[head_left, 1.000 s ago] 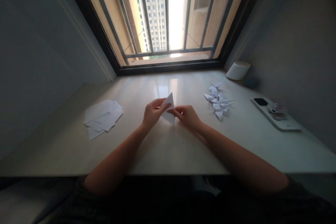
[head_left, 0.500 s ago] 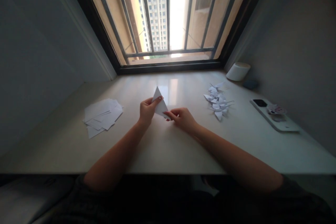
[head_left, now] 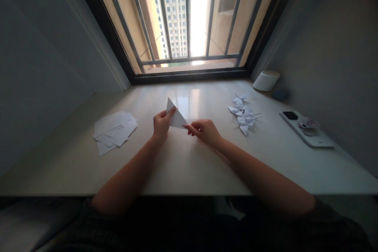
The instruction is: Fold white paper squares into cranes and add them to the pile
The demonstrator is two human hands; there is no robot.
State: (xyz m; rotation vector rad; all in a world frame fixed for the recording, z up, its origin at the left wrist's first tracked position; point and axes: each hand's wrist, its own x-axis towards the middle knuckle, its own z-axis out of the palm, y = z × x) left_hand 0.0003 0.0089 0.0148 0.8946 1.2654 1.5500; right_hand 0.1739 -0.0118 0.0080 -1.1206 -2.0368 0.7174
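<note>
A white sheet of paper folded into a triangle [head_left: 177,119] is held between my two hands above the middle of the table. My left hand [head_left: 162,123] grips its left side, thumb on top and fingers behind. The right corner is pinched between the thumb and fingertips of my right hand [head_left: 204,130]. One point of the triangle sticks up past my left thumb. To the right of my hands lies a heap of folded paper cranes [head_left: 244,116], and to the left a loose pile of white paper sheets [head_left: 116,128].
On the right side of the white table [head_left: 189,169] lies a phone [head_left: 310,136] with a round grip on its back. Behind it are a white cup-like object [head_left: 266,80] and a dark rounded item [head_left: 280,94]. A barred window [head_left: 189,75] rises at the far edge.
My left hand has shifted slightly left with the paper. The triangle has tilted and its right corner is now stretched toward my right hand, which still pinches it.
</note>
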